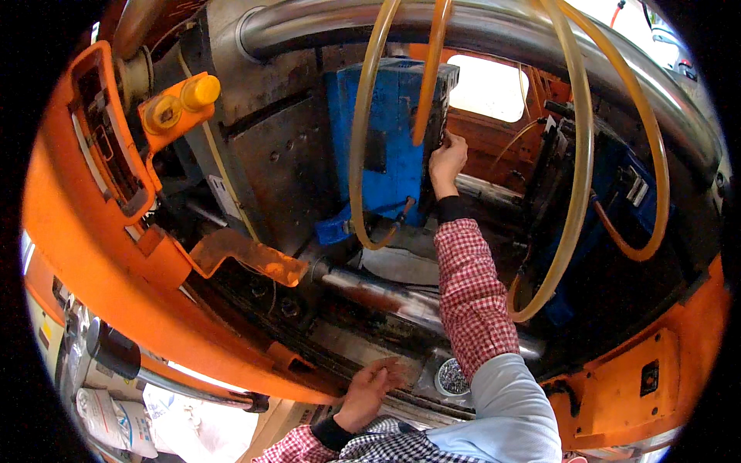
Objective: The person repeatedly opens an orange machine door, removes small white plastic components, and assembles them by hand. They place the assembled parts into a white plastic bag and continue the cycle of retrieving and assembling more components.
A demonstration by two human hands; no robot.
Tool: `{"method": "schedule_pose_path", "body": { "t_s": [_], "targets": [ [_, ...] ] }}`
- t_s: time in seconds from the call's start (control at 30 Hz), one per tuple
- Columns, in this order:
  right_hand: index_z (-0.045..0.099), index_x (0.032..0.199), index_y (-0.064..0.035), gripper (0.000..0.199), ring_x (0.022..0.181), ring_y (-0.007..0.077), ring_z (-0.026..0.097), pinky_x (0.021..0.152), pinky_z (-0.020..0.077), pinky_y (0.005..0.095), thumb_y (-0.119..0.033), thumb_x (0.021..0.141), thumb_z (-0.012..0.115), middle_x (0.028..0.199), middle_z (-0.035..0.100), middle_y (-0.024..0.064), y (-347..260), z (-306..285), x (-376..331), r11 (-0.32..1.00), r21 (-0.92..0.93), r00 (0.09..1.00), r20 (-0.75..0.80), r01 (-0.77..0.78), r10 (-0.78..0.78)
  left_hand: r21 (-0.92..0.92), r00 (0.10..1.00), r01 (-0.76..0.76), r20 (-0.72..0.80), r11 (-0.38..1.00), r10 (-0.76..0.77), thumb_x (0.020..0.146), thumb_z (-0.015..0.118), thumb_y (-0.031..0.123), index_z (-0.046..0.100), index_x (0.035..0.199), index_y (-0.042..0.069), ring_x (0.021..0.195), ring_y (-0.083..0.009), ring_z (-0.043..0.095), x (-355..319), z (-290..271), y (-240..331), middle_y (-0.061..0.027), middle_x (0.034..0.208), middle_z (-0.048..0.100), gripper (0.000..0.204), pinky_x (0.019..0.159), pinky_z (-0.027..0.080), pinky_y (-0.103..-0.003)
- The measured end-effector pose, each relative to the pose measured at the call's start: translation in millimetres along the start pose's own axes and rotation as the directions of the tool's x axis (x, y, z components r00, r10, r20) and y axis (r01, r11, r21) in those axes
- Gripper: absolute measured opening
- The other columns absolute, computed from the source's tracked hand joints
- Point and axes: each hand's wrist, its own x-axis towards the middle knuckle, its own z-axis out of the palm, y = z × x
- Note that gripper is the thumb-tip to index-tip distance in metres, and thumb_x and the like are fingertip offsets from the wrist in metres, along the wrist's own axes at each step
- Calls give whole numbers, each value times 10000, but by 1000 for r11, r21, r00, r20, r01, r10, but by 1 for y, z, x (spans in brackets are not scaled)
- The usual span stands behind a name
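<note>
Item: our right hand [447, 160]. It is raised into the open bay of an orange machine frame [100, 262], with its fingertips on the dark right-hand face of a blue mould block [386, 139], near that block's upper right corner. The fingers are bunched narrowly against the face; we cannot tell whether they pinch anything there. The sleeve is red-and-white check with a dark cuff.

Item: our left hand [372, 386]. It lies low, with open fingers spread flat on the grey metal bed [347, 339] at the front edge of the machine bay, holding nothing that we can see.

Item: small round dish of tiny metal parts [452, 378]. It sits on the bed just beside the left hand, toward the right, and is partly covered by the right arm.

Item: amber hoses [356, 154]. Several translucent loops hang from the top of the bay, one crossing the front of the blue block, others [579, 154] curving well right of the raised hand.

Item: steel tie bar [386, 297]. It runs across the bay below the blue block, between the two hands.

Item: yellow knobs [181, 102]. Two sit on an orange bracket at the upper left of the frame, well apart from both hands.

Item: dark mould half [617, 193]. It stands at the right side of the bay, facing the blue block.
</note>
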Motion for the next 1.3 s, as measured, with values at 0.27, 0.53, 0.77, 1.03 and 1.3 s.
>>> {"method": "schedule_pose_path", "body": {
  "t_s": [0.27,0.53,0.77,1.03,1.3],
  "targets": [
    [638,974,17,262,919,376,560,839,426,414,11,736,531,945,610,217,5,-44,6,988,151,981,193,-35,5,-210,995,-91,24,974,98,966,345,69,461,1120,-82,1173,-301,485,4,1,-7,-190,1172,515,245,1018,379,-352],
    [670,765,-20,110,709,253,607,620,486,348,-117,715,687,803,639,117,-135,-273,-147,951,307,196,935,-38,-294,-387,982,-181,-23,904,187,965,388,108,476,1082,-36,1074,-249,537,17,-2,-9,-134,1082,547,205,980,412,-341],
    [681,825,-31,199,757,297,589,671,494,362,-107,642,708,823,637,110,-131,-316,-201,929,364,439,827,60,-352,-504,996,-92,-42,859,83,972,350,106,479,1144,-17,911,-150,534,16,7,-11,-91,1078,540,248,806,457,-264],
    [660,830,-17,160,781,293,586,684,501,357,-62,678,678,860,636,105,-137,-316,-206,925,351,381,843,146,-380,-466,995,-99,-28,879,97,984,353,176,392,1250,-42,992,-175,517,16,0,-14,-111,1118,509,346,896,435,-298],
    [664,805,-11,47,774,177,638,704,494,285,-37,773,642,836,673,100,-109,-268,-169,893,311,779,624,-324,65,-443,995,-78,24,893,99,958,416,178,404,1204,-66,1182,-321,458,5,7,-1,-203,1208,483,347,1045,356,-417]
  ]
}}
